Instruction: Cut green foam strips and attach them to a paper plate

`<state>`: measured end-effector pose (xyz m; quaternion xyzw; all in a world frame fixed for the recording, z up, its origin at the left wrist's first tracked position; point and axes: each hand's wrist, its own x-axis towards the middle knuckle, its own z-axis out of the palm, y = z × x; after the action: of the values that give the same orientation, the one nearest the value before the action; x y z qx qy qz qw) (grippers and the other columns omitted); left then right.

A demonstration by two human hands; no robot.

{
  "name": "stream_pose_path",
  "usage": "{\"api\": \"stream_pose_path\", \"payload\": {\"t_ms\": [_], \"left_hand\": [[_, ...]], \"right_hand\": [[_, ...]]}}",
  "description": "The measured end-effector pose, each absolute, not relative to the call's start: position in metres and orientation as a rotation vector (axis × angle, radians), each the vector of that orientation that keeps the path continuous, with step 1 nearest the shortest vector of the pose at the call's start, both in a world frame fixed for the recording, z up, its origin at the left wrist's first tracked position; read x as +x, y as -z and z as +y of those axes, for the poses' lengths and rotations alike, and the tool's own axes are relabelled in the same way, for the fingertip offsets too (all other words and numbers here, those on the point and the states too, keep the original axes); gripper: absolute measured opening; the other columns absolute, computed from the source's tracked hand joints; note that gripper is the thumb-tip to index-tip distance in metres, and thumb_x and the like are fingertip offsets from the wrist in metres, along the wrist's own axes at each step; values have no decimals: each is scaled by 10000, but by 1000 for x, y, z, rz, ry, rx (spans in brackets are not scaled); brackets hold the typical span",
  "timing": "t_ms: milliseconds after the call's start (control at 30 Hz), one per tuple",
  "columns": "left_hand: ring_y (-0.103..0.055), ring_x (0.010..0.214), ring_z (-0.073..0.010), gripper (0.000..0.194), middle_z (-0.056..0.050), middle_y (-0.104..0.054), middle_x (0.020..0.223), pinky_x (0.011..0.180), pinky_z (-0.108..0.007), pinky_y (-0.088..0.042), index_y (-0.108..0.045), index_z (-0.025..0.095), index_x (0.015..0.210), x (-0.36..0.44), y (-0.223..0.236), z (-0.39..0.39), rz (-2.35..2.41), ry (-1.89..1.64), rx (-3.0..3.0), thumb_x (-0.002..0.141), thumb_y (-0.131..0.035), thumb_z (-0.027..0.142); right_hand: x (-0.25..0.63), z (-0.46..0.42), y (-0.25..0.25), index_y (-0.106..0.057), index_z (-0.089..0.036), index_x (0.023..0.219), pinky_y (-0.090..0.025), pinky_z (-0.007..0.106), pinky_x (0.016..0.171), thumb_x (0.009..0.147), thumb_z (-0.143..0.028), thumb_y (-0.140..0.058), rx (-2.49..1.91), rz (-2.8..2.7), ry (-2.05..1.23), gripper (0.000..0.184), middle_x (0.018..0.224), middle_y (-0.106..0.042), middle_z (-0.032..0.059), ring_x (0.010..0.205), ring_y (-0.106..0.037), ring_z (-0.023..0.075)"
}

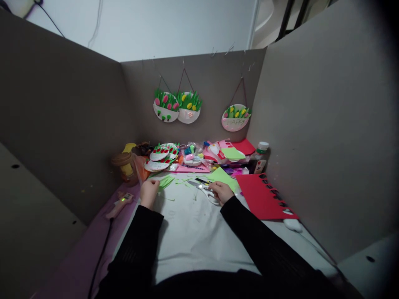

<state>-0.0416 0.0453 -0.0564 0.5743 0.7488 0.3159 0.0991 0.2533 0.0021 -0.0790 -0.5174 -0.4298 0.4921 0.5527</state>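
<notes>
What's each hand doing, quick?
Left hand: closed beside green strips; can't tell if holding any.
Right hand: curled at scissors; grip can't be told.

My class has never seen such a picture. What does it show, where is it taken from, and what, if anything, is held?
No machine: these are one person's bare hands, seen by a camera worn on their head, looking forward and down. The left hand is at green strips, the right hand at the scissors; whether either grips anything is hard to tell. A red sheet and a green sheet also lie on the white-covered table, and decorated plates hang behind.
</notes>
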Motion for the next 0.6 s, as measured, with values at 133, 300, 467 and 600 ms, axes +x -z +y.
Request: {"api": "stream_pose_path", "payload": {"t_ms": [133, 300, 467, 600], "left_hand": [[-594, 773, -256, 324, -138, -668, 838, 582, -284, -372, -655, 149, 814, -40, 53, 44, 2367, -716, 1732, 757, -463, 403], [-580, 782, -185, 264, -78, -659, 913, 652, -241, -397, -640, 169, 918, -35, 50, 39, 1848, -674, 2170, 736, -512, 312], [-567, 728, -174, 253, -62, -653, 840, 629, -233, -380, -659, 190, 876, -29, 59, 33, 1602, -272, 2346, 636, -579, 192], [-570, 706, -182, 168, -69, -653, 776, 596, -246, -357, -645, 183, 765, -17, 58, 23, 1664, -91, 2380, 694, -494, 167]], "right_hand": [[252, 1, 84, -554, -164, 579, -250, 223, 420, 648, -416, -576, -1321, -1227, -981, 262, 418, -381, -53, 404, -342, 87], [258, -4, 77, -638, -169, 734, -368, 275, 709, 737, -287, -519, -1701, -1771, -312, 167, 808, -602, 71, 823, -521, 192], [259, -8, 68, -580, -182, 998, -349, 327, 772, 743, -294, -558, -2028, -2028, -77, 279, 1021, -568, 117, 987, -478, 241], [262, -4, 71, -556, -199, 1007, -350, 318, 749, 706, -315, -613, -2019, -2087, -130, 328, 1022, -578, 97, 971, -500, 235]]}}
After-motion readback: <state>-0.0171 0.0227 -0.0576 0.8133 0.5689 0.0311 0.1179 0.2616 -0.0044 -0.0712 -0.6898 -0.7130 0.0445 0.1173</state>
